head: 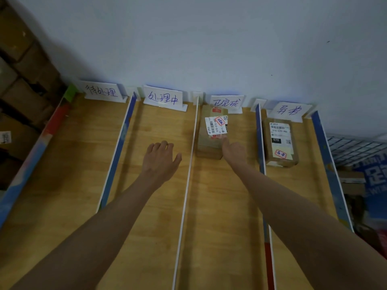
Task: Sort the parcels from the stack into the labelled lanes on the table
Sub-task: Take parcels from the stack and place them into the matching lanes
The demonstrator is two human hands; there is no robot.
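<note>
The step in hand looks like the placing of a parcel in the third lane: the right hand (233, 151) reaches forward over that lane, and the parcel (213, 132) lies right at its fingertips, its near edge touching or almost touching them. The hand seems to be pushing or just letting go rather than gripping, though its fingers are foreshortened and partly hidden behind the knuckles, so whether they are curled or straight cannot be told for sure. The parcel sits flat, its white shipping label up, close under the lane's handwritten sign (226, 103) at the wall.

The left hand (160, 159) hovers over the second lane, just across the white divider (191, 155) from the right hand. It is relaxed with fingers spread and holds nothing.

To the right of the right hand, across a blue-edged divider (260, 143), a second parcel (279, 141) already lies in the fourth lane. The 2 lanes to the left of the parcel show only bare wood on the table (83, 164).

The stack the parcels come from is not in view. The next move, as I judge it, calls for drawing both hands back toward the body, taking another parcel from that stack, reading its marking, and matching it to 1 of the 4 signs.
</note>
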